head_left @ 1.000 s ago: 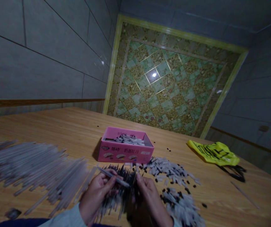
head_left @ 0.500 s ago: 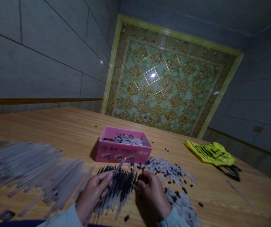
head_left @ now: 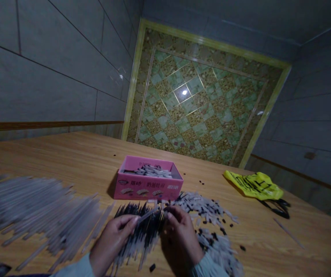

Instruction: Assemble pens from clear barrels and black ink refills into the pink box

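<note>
My left hand [head_left: 115,236] pinches a thin translucent tube [head_left: 148,215], which slants up to the right. My right hand [head_left: 181,232] is closed near the tube's far end; what its fingertips hold is too small to make out. Below and between the hands lies a pile of black-tipped thin sticks [head_left: 138,234]. Behind them stands an open pink box [head_left: 146,189] with short white and black pieces [head_left: 154,171] inside. Small white and black pieces [head_left: 203,206] are heaped beyond and beside my right hand.
Many long translucent tubes [head_left: 38,207] cover the left of the wooden table [head_left: 90,154]. On the right are a yellow bag [head_left: 253,185] with black lettering, a black looped object [head_left: 278,209] and a single thin stick [head_left: 289,232].
My right hand has moved slightly up, and its fingertips are now near the tube's end. The tube in my left hand is tilted lower, towards the right. The view has shifted slightly.
</note>
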A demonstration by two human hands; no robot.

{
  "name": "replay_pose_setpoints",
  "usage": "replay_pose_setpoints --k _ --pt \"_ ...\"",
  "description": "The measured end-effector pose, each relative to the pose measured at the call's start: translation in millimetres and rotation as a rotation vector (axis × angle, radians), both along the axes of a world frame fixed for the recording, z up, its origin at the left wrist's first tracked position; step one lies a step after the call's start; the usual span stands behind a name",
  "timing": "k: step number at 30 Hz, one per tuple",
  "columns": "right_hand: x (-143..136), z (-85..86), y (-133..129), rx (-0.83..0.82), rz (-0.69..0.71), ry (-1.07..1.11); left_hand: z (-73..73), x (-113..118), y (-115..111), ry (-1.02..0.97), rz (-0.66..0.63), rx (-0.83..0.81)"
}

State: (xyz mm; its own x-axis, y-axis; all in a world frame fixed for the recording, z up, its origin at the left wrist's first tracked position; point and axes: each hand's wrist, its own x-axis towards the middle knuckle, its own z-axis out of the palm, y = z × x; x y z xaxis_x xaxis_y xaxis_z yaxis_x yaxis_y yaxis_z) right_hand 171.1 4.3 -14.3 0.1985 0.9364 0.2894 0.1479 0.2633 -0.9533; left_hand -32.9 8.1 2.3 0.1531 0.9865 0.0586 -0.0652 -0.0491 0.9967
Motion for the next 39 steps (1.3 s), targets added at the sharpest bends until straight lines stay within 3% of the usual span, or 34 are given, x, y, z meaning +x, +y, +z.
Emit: replay_pose_setpoints --k 5,14,25,28,34,39 --pt "5 1.4 5 -0.02 0.063 0.124 1.0 -4 3 0.117 -0.024 0.06" --pt "5 26.9 -5 -0.024 0.13 0.169 -3.6 -7 4 0.179 -0.043 0.09" --pt "-3 20.8 -4 -0.007 0.155 0.149 -2.0 -5 3 0.164 -0.061 0.092" --pt "-5 16.2 -5 0.029 0.149 0.093 -1.6 -2 2 0.129 -0.057 0.062" --pt "-1 13.6 -8 0.13 0.161 -0.145 -3.2 0 -2 -0.072 -0.179 -0.272" --pt "1 25.7 -14 0.25 0.119 -0.443 -4.9 -1 -1 -0.042 -0.28 -0.259"
